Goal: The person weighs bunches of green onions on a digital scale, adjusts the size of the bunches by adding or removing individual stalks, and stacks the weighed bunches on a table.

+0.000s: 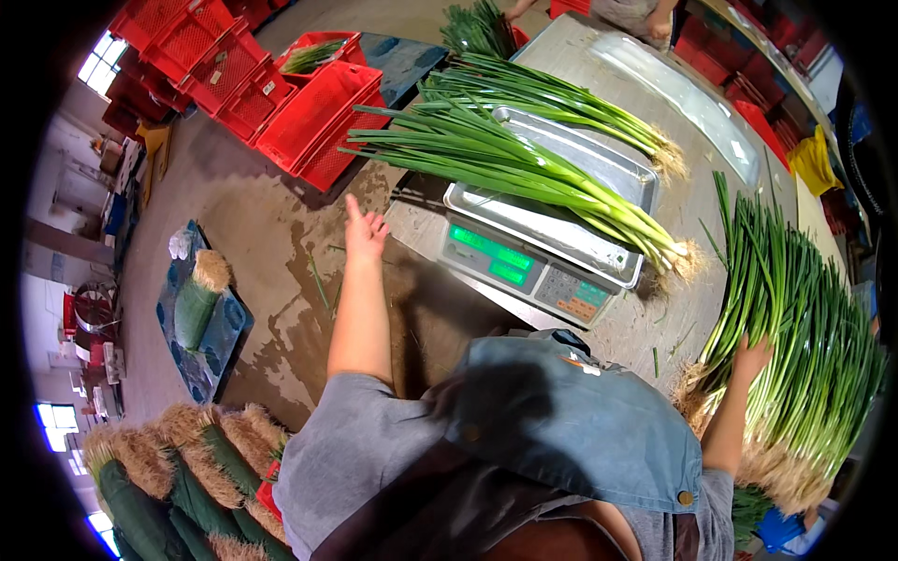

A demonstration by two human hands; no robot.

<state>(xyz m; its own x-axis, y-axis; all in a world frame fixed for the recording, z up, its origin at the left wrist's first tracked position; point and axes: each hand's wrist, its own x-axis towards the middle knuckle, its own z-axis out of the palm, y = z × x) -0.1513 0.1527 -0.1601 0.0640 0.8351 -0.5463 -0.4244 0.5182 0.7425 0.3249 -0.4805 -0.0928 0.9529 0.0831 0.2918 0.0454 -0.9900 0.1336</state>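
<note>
My left hand point(368, 228) is held out over the floor beside the table's edge, empty, fingers apart. My right hand point(754, 357) reaches into a large pile of green onions point(800, 336) with pale roots, touching the stalks. Some fingers are hidden among them, so I cannot tell whether they grip any. In front of me, a digital scale point(526, 270) with a lit green display carries a metal tray point(477, 203). One bunch of green onions point(554, 179) lies across the tray, and another bunch point(561, 102) lies along its far side.
Red plastic crates point(323, 126) stand stacked beyond the table point(691, 326). A wrapped bundle point(198, 305) lies on a blue board point(235, 329) on the floor. Several wrapped bundles point(133, 498) are piled at lower left. Clear plastic sheeting point(687, 105) and another person's hand point(659, 26) are at the far side.
</note>
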